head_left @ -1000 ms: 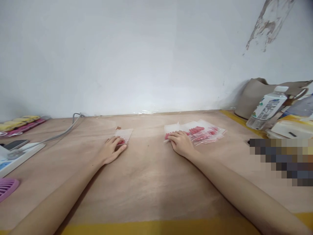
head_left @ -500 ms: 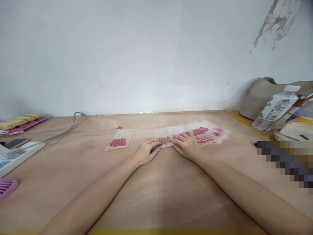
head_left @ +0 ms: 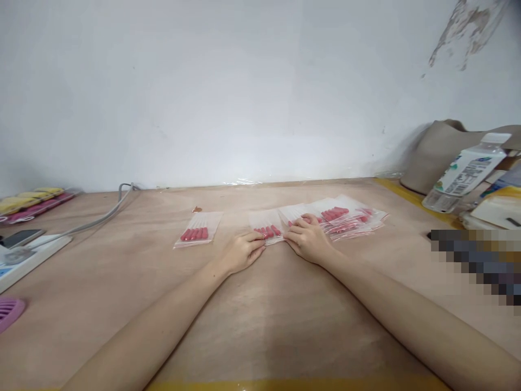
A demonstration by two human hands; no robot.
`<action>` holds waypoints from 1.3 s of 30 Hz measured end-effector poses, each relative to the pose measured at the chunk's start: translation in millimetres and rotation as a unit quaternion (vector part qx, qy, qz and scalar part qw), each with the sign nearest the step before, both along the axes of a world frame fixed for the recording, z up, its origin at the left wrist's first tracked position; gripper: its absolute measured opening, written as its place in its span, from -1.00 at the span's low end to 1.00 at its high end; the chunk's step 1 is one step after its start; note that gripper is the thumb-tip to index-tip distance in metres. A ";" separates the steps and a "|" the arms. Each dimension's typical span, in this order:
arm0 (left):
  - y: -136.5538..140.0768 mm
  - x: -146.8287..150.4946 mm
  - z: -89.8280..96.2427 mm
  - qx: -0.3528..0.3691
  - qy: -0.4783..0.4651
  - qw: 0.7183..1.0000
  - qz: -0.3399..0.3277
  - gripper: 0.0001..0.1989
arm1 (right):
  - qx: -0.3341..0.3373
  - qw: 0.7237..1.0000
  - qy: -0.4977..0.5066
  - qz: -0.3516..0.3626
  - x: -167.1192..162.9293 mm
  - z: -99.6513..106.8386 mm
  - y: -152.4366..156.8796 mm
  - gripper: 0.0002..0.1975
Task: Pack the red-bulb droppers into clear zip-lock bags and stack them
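Apparently left hand [head_left: 240, 252] grip on packet [head_left: 266, 224], right hand [head_left: 308, 241] pressing pile [head_left: 345, 217]

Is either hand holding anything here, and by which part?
Nothing is lifted. The left hand rests its fingertips on the near edge of one clear bag; the right hand presses on the pile of bags.

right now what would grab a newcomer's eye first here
Mid-table, the left hand and right hand meet on a clear bag of red pieces at the near end of a fanned pile of such bags. One bag lies alone to the left. A tilted white bottle stands out at far right.
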State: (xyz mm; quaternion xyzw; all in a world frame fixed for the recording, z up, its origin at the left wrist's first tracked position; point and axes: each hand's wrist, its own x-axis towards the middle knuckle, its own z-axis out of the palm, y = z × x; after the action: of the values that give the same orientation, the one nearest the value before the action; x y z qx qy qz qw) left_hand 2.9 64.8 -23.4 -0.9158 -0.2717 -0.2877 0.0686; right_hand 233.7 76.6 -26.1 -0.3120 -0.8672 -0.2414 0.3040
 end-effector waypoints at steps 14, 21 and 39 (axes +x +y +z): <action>7.7 29.0 -0.2 0.107 0.014 0.994 0.009 -0.84 | -0.033 0.999 0.034 0.000 -18.3 -3.7 -10.1 -0.80; 9.5 28.5 -0.1 0.160 0.054 0.986 0.001 -0.77 | -0.029 0.999 0.009 0.043 -17.6 -4.2 -4.7 -0.80; -13.2 -6.2 14.5 0.195 0.072 0.977 0.044 -0.80 | 0.018 0.999 0.023 0.032 -1.7 1.7 -11.4 -0.79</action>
State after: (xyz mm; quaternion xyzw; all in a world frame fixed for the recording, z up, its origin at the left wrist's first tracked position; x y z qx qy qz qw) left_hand -3.3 51.7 -8.9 -0.8903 -0.2447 -0.2653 0.2777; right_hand 232.0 65.3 -24.4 -0.2838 -0.8651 -0.2401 0.3369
